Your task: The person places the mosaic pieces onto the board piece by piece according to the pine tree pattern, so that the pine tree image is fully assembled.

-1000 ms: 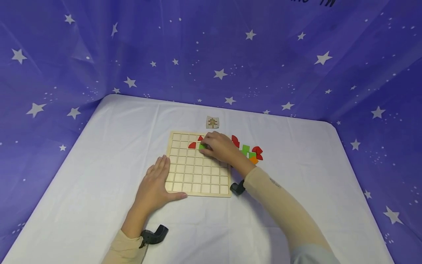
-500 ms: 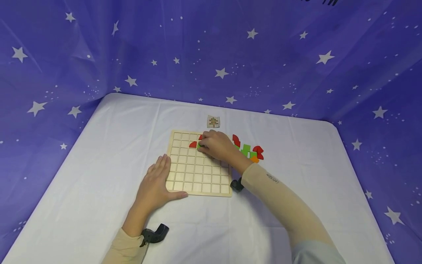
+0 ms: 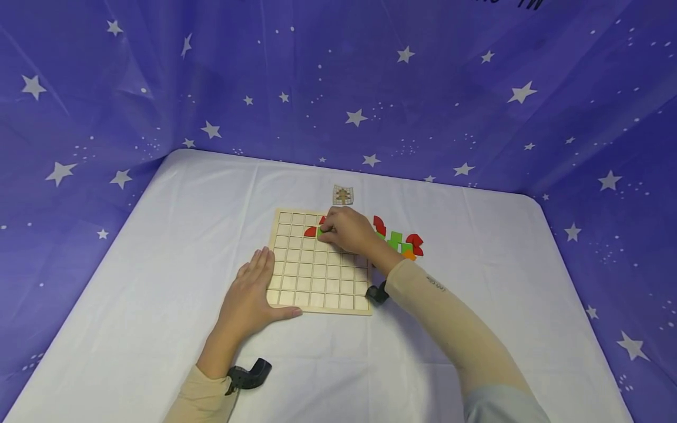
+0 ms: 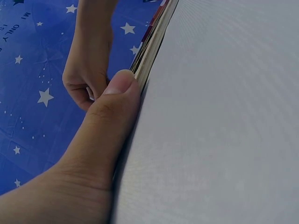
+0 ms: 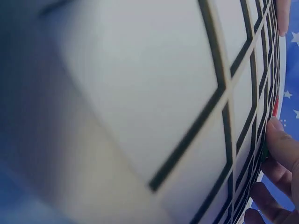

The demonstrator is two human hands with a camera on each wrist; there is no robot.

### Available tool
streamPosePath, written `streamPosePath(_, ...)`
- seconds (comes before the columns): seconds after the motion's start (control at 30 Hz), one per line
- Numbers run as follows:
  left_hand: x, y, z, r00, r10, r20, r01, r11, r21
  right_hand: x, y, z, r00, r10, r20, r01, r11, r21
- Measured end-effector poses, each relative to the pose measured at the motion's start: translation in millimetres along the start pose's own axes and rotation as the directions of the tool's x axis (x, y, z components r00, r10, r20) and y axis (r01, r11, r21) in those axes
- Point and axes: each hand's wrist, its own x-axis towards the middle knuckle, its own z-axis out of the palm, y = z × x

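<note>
A wooden grid board [image 3: 312,271] lies on the white table. My left hand [image 3: 247,296] rests along its left side, fingers straight, with the thumb [image 4: 122,83] against the near edge. Over the far part of the board, my right hand [image 3: 349,229] pinches a green tile [image 3: 319,232] between thumb and fingers, at the grid; the fingers hide most of the tile. Directly left of it a red quarter-circle piece [image 3: 311,232] sits in a cell. Another red piece [image 3: 322,220] shows just behind, partly covered by the hand.
Right of the board lie loose green tiles [image 3: 395,238], red pieces [image 3: 415,242] and an orange piece [image 3: 409,255]. A small card with a tree pattern [image 3: 342,195] lies beyond the board's far edge. A starred purple curtain [image 3: 296,76] stands behind the table.
My right hand has stayed over the same cells, shifting only slightly with the green tile at its fingertips. The left hand has kept its place on the board.
</note>
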Motion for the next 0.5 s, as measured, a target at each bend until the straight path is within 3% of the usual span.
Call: streamPosePath(0.5,0.5,0.7,0.8,1.0,-0.009,0.007,0.009,1.0,0.0,-5.5,1.8,0.4,0.999,0.029,0.024,-0.028,0.998,-0.048)
